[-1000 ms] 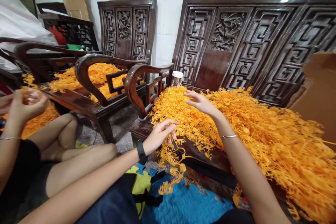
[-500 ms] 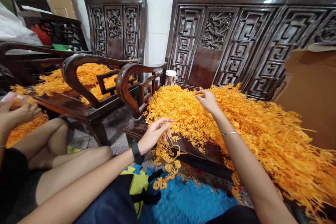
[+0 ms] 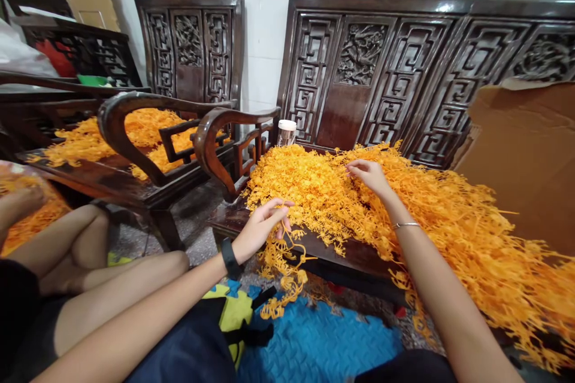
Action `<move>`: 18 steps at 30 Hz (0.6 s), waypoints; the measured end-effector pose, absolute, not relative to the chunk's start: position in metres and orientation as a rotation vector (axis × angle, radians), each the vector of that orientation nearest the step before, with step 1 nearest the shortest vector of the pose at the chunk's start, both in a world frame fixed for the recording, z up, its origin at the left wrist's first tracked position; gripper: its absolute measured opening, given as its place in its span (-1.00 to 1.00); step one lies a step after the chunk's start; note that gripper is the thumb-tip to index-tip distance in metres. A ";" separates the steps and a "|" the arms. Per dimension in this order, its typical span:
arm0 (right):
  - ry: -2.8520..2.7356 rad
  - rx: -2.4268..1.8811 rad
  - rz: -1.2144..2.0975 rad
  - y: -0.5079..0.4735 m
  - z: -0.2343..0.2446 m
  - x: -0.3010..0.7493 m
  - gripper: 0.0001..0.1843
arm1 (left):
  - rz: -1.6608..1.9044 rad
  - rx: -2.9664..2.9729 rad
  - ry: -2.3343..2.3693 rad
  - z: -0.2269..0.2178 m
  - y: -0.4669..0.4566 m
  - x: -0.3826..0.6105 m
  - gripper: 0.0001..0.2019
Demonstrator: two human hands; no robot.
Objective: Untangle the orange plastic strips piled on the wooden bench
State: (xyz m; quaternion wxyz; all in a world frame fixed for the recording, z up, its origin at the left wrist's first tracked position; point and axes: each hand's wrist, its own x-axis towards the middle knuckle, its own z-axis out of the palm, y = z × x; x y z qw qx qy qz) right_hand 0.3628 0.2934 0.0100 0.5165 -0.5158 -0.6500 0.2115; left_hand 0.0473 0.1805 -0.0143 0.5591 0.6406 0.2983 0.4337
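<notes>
A bunch of orange plastic strands is dangling just below the left hand, which is pinching its top between thumb and fingertips, over the front edge of the carved wooden bench. The right hand is lying further back and to the right, palm down with fingers bent into the big orange pile that is covering the bench seat; whether it is gripping any strands is not clear. A black wristband is sitting on the left wrist and a thin bracelet on the right. Beyond the left hand a small jar is standing by the armrest. Under both arms a blue mat is showing. Far left of the hands, another person's hand is resting on more orange strands.
</notes>
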 end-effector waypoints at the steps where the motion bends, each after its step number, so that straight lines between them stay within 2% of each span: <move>1: -1.549 -1.224 0.520 0.292 0.011 0.363 -0.69 | 1.026 1.508 0.707 -0.013 0.180 0.047 -0.69; 10: -1.648 -1.093 0.636 0.261 0.042 0.317 -0.68 | 1.037 1.486 0.728 -0.012 0.178 0.045 -0.69; 14: -1.893 -1.006 0.705 0.234 0.058 0.280 -0.72 | 1.037 1.448 0.731 -0.011 0.178 0.045 -0.68; 18: -2.209 -1.029 0.841 0.216 0.058 0.248 -0.67 | 1.063 1.453 0.739 -0.010 0.177 0.044 -0.66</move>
